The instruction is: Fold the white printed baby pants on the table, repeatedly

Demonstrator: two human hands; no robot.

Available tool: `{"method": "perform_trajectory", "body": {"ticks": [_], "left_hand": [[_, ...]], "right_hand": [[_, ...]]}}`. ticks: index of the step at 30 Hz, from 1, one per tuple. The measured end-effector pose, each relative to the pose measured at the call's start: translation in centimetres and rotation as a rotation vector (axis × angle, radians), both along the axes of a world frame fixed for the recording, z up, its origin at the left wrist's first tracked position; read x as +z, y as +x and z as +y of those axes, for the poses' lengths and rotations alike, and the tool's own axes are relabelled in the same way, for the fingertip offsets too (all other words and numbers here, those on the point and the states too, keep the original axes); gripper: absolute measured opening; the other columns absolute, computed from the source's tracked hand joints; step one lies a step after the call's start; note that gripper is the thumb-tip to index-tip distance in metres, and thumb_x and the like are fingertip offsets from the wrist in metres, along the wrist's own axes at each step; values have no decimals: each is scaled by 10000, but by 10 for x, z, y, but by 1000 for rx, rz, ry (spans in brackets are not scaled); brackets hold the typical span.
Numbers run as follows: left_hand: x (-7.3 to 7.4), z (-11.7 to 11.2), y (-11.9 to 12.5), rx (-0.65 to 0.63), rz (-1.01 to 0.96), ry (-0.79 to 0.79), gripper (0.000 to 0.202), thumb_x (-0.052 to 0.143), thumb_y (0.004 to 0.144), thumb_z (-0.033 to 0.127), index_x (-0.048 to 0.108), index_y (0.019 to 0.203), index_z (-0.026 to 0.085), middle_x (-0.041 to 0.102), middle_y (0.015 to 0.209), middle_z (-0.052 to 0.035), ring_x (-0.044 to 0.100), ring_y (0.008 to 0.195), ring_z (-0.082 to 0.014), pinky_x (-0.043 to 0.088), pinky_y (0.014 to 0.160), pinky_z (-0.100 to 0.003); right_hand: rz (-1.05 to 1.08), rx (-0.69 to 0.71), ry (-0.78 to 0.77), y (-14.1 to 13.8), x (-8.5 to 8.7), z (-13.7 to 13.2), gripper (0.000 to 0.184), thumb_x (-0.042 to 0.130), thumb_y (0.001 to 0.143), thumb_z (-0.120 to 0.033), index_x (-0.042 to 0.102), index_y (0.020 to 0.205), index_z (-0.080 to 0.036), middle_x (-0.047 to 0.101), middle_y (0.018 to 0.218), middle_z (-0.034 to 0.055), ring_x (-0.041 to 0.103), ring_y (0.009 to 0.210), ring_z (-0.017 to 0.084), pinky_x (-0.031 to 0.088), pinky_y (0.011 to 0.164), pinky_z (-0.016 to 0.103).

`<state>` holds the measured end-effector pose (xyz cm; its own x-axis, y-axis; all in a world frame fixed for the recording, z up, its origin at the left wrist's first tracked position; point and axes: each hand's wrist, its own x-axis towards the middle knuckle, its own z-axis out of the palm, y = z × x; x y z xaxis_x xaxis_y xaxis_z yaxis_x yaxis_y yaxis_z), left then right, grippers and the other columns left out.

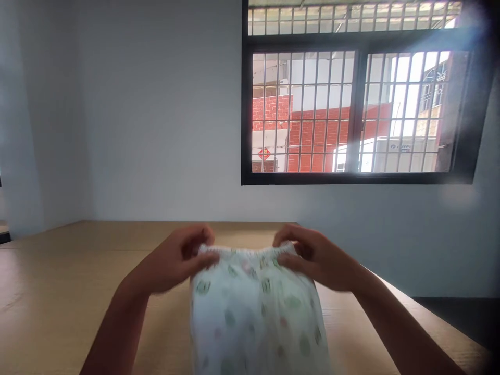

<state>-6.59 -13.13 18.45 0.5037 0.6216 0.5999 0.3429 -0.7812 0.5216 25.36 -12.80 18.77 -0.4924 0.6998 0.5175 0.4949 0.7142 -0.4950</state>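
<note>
A white cloth garment [253,312] with a small green and pink print spreads over the table in the lower middle of the head view. Its top edge is gathered like an elastic waistband, and its lower part runs out of the frame. At the left corner of that band, my left hand [187,258] pinches the cloth between thumb and fingers. My right hand [308,255] grips the right corner in the same way, so the band is held between both hands. Motion blurs the print and fingertips slightly.
The light wooden table [58,291] reaches back to a pale wall [164,114]. Its right edge slants toward the lower right, beside a dark area [461,317]. A dark-framed, barred window [304,179] is set in the wall at the upper right.
</note>
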Motion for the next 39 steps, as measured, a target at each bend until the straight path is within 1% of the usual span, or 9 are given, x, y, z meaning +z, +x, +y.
{"method": "perform_trajectory", "body": {"ticks": [4, 7, 13, 17, 20, 25, 28, 35, 39], "left_hand": [[-11, 127, 32, 230, 40, -257, 303, 531, 862, 352, 548, 1092, 155, 626, 913, -55, 628, 811, -182, 507, 660, -247], [-50, 159, 53, 444, 167, -348, 393, 528, 842, 247, 508, 1216, 128, 572, 1234, -169, 584, 1095, -262, 483, 890, -335], [-130, 79, 93, 139, 518, -365, 543, 607, 811, 385, 524, 1322, 220, 500, 1397, -130, 437, 1299, -339, 344, 1079, -490], [-159, 15, 132, -127, 553, -269, 593, 478, 898, 509, 402, 1439, 277, 312, 1544, -98, 220, 1429, -347, 179, 1148, -563], [-167, -3, 139, -109, 563, -285, 628, 446, 902, 556, 388, 1456, 267, 307, 1546, -106, 167, 1438, -381, 83, 1140, -633], [-163, 2, 66, 146, 528, -363, 922, 649, 728, 634, 268, 1505, 315, 296, 1554, -38, 134, 1453, -350, -35, 1176, -573], [-173, 8, 7, 181, 572, -428, 1112, 841, 530, 436, 291, 1491, 343, 267, 1562, -21, 128, 1449, -373, 1, 1179, -571], [-238, -2, -67, 124, 188, -195, 349, 713, 767, 379, 677, 1114, 371, 627, 1289, -20, 435, 1330, -317, 266, 1152, -507], [-242, -23, -96, 197, 8, -331, 188, 623, 861, 388, 706, 1006, 303, 670, 1172, -41, 501, 1265, -277, 374, 1104, -440]], "right_hand": [[-208, -256, 54, -5, -22, 115, 295, 530, 915, -323, 545, 1188, -213, 641, 977, 68, 605, 750, 174, 485, 668, 279], [-315, -290, 23, -3, -80, 162, 462, 614, 831, -245, 521, 1283, -209, 614, 1190, 132, 616, 983, 267, 500, 808, 372], [-474, -152, -13, -8, -165, 173, 350, 502, 907, -280, 607, 1240, -256, 580, 1338, 52, 486, 1266, 245, 377, 1060, 385], [-551, -240, -59, -7, -176, 183, 402, 407, 964, -335, 536, 1339, -264, 491, 1434, 66, 395, 1345, 270, 333, 1074, 474], [-603, -361, -79, 0, -172, 187, 410, 388, 971, -332, 515, 1351, -248, 469, 1446, 105, 403, 1330, 310, 353, 1017, 552], [-663, -498, -26, 14, -161, 155, 358, 415, 962, -365, 622, 1183, -174, 593, 1241, 187, 507, 1167, 374, 355, 940, 617], [-681, -489, 40, 18, -160, 110, 351, 424, 964, -410, 651, 1081, -168, 618, 1135, 175, 534, 1099, 353, 387, 931, 565], [-580, -312, -44, 44, -161, -5, 540, 568, 890, -502, 537, 1351, -221, 417, 1475, 110, 330, 1359, 338, 333, 1097, 510], [-467, -231, -154, 56, -160, -41, 785, 764, 718, -359, 453, 1433, -269, 440, 1469, 87, 343, 1361, 360, 342, 1112, 509]]}}
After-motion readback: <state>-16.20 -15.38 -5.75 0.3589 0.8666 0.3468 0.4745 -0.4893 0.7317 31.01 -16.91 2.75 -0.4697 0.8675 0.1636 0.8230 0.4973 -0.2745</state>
